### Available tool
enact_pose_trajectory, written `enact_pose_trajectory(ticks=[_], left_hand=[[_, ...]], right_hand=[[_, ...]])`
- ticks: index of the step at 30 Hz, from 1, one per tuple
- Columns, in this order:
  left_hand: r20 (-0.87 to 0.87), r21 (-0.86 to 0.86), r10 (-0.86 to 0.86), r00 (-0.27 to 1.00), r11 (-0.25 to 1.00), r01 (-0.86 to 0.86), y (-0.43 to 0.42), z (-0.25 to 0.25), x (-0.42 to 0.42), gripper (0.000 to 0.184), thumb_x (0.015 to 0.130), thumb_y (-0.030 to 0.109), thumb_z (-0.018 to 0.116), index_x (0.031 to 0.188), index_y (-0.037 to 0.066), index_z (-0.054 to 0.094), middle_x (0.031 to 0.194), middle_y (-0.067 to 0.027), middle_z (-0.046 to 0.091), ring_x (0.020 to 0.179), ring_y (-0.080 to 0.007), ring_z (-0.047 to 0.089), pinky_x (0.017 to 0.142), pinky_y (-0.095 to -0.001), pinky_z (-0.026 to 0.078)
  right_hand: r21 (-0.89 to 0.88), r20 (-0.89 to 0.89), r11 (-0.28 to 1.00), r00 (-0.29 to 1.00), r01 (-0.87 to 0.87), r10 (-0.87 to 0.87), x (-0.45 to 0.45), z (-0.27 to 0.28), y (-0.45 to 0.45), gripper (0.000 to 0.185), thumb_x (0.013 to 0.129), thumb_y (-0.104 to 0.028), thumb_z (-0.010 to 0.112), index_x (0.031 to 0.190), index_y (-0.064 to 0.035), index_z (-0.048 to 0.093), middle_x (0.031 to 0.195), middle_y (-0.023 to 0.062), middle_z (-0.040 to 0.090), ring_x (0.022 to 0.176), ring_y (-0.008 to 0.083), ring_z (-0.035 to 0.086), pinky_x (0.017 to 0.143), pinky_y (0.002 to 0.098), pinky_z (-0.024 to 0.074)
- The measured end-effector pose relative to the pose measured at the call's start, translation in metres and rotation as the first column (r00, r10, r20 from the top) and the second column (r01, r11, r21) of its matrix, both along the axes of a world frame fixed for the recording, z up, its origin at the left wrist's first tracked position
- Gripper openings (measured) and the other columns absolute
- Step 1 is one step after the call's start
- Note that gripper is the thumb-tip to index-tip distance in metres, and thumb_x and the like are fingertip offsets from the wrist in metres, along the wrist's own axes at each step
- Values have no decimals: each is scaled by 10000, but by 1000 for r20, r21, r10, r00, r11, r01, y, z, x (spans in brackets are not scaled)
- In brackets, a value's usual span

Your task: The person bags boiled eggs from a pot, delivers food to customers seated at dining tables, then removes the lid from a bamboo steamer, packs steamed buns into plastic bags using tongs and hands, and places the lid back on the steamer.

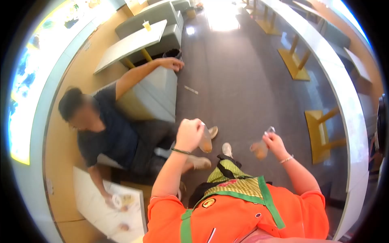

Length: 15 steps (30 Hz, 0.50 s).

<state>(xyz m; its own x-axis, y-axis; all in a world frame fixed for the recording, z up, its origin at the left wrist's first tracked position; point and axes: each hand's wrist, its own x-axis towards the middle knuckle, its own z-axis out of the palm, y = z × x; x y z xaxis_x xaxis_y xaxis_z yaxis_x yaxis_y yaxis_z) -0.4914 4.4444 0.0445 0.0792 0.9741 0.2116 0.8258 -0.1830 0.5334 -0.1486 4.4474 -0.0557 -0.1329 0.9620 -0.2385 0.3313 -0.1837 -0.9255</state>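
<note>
My left hand [189,135] is raised in front of me, its fingers closed on the top of a small clear plastic pouch [206,142]. Something orange-brown sits in the pouch's rounded bottom. To the right, my right hand [274,145] pinches another clear plastic pouch [259,150], also with brownish contents, tilted toward the left. Whether these are bags or soft cups I cannot tell. Both hang above the floor, apart from each other. I wear an orange shirt [243,214] and a green-edged apron [239,188].
At left, a person in dark clothes [117,137] sits on a bench, one arm stretched out, one hand at a white table [83,190]. A white stick-like piece [191,90] lies on the floor [235,81]. A long white counter [344,89] runs along the right; a cup [146,26] stands on the far table.
</note>
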Motion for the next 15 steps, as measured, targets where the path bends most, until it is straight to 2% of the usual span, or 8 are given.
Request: enact_pose_trajectory(ticks=[1,2,6,9,12,15], left_hand=[[-48,5,-8,999,1000,8,31,-1,4,118,730,141,545,704,31,578,681,-130,584,714,-317,527,657,-394,428],[-45,104,-27,999,994,31,65,-10,7,99,717,133,562,703,39,591,642,-125,568,673,-317,518,644,-388,416],[-25,93,-20,999,995,22,194,-4,15,111,751,138,529,719,34,550,677,-120,570,685,-319,525,635,-383,422],[43,65,51,998,996,-54,284,11,13,117,771,138,514,743,27,530,703,-133,563,702,-319,537,624,-393,421],[211,107,132,969,982,-157,378,14,-1,135,782,151,513,774,18,529,734,-152,562,705,-318,545,611,-389,422],[292,185,247,924,933,-307,466,8,-22,114,776,145,515,768,33,534,741,-151,558,731,-317,547,629,-404,424]], right_hand=[[-41,10,999,1000,12,-12,4,-3,26,240,806,-237,568,695,-27,529,554,-21,473,499,63,439,470,226,373],[-86,24,996,1000,20,-18,8,-5,52,247,809,-240,565,684,-30,525,552,-18,472,496,64,438,471,225,375],[-152,-29,988,999,29,-33,15,1,154,269,832,-241,532,648,-47,507,554,-14,469,489,64,434,468,224,371],[-86,14,996,999,-36,38,14,12,233,272,838,-237,517,646,-45,505,564,-13,475,498,66,441,468,221,369],[-102,-45,994,999,-23,19,12,0,332,234,846,-216,499,679,-52,515,587,-5,478,505,74,442,482,215,374],[-178,-60,984,998,18,-29,9,-16,436,235,839,-213,515,690,-34,534,580,-1,489,501,74,461,472,228,403]])
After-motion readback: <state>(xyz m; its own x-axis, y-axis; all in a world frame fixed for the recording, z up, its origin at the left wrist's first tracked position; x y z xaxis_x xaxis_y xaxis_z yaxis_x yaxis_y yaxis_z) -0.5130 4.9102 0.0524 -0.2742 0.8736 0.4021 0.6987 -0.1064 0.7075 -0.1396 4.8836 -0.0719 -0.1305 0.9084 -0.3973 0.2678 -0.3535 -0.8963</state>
